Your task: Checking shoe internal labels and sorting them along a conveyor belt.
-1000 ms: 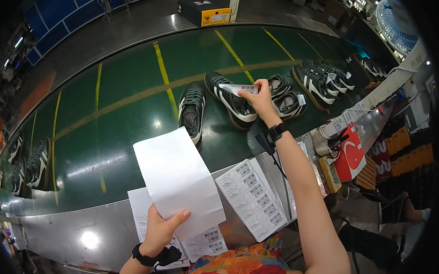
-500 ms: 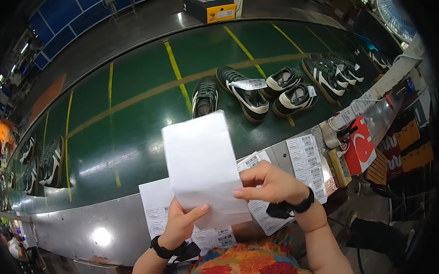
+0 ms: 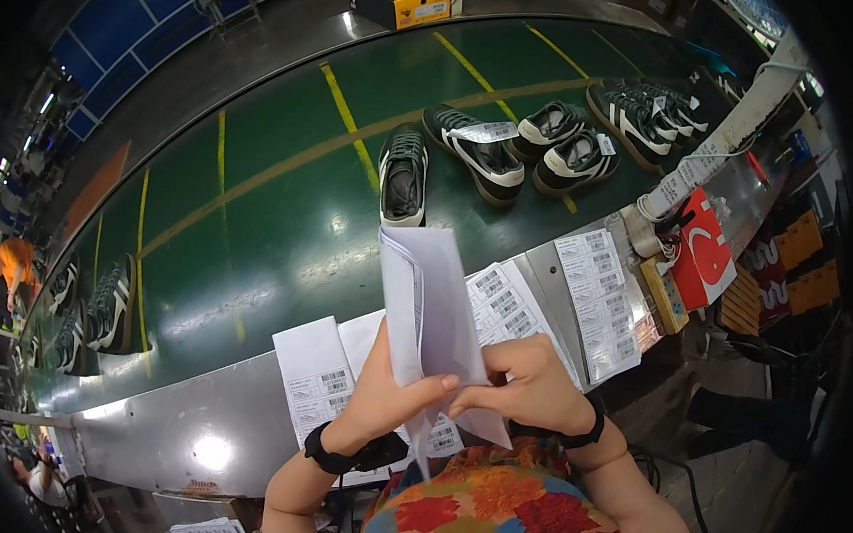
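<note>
Just past the floral top (image 3: 459, 516), L hand (image 3: 387, 392) & R hand (image 3: 539, 381) both pinch folded white paper (image 3: 454, 299) w/ thumbs & fingers; sheet count hard to tell. Barcode sheets (image 3: 602, 306) lie nearby on metal ledge (image 3: 166, 442). Beyond: dark striped shoes (image 3: 404, 176) on green belt (image 3: 280, 240), one w/ label strip (image 3: 485, 132) across. Farthest, blk/yellow box (image 3: 395, 5).

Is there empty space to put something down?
The biggest bare patch is on the green surface, between the far-left shoes and the shoe beyond the folded paper. The metal edge left of the label sheets is bare too. It's crowded at right, where dark shoes sit close, and where the left hand and right hand hold that paper.
</note>
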{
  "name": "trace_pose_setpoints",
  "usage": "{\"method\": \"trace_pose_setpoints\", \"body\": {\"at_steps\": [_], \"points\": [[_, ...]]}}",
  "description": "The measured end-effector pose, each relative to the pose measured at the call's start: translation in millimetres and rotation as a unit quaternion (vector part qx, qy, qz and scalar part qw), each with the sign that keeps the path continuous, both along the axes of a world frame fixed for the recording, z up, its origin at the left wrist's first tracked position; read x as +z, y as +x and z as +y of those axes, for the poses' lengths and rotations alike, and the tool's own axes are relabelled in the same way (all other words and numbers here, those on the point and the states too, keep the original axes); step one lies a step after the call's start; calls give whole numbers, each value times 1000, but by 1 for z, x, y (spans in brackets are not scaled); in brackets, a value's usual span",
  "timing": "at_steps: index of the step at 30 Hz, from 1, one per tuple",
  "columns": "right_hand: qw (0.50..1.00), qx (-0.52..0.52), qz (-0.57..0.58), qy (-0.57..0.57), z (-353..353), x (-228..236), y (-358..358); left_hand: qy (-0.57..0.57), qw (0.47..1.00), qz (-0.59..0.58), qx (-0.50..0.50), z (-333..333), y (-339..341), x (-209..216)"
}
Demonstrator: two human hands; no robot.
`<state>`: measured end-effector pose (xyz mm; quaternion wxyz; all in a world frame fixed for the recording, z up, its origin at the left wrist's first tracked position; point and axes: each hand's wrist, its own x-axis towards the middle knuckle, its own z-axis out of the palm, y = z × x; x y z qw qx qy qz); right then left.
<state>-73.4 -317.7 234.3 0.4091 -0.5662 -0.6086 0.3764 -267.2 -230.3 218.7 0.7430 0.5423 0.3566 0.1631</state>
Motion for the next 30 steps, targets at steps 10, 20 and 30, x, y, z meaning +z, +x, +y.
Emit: {"method": "trace_pose_setpoints", "body": {"at_steps": [10,20,30], "points": [[957,-287,-17,-32,-28,-29,50,156,973,103,135,-7,-35,-10],[951,-278,101,-87,-65,-27,78,300,937,170,51,-11,-22,-6],[941,-332,63,-16,-74,-45,65,173,977,37,115,-26,8,10]]}}
